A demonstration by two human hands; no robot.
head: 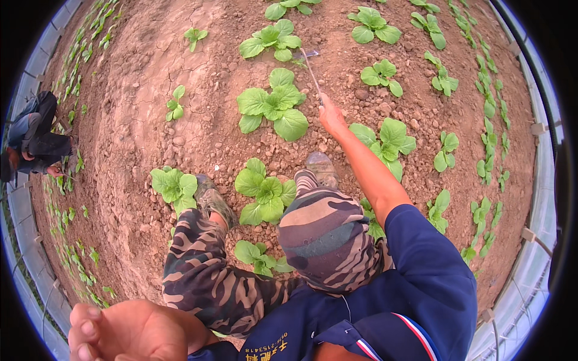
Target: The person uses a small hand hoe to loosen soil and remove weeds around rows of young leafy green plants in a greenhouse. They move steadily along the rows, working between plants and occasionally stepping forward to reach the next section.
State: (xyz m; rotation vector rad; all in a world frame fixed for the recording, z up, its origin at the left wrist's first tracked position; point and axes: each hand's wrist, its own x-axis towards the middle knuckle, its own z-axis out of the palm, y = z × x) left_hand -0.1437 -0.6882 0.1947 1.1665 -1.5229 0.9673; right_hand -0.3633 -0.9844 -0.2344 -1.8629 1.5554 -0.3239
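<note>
My right hand (332, 113) grips the thin handle of a small hand hoe (311, 70), arm stretched forward. Its metal blade (309, 54) rests on the soil just right of a broad-leaved seedling (272, 39). A feathery green sprig (298, 62) lies by the blade. Nearer to me, left of my right hand, grows a larger leafy plant (273, 104). Low at the left of the view, my left hand (135, 331) is raised close to the camera, palm up with loosely curled fingers. No object shows in it.
Leafy seedlings (266, 192) stand between my shoes, and one plant (174, 186) touches my left shoe (212, 201). More rows (384, 144) run along the right. A person (38, 135) crouches at the far left. Plastic sheeting (535, 171) borders the bed.
</note>
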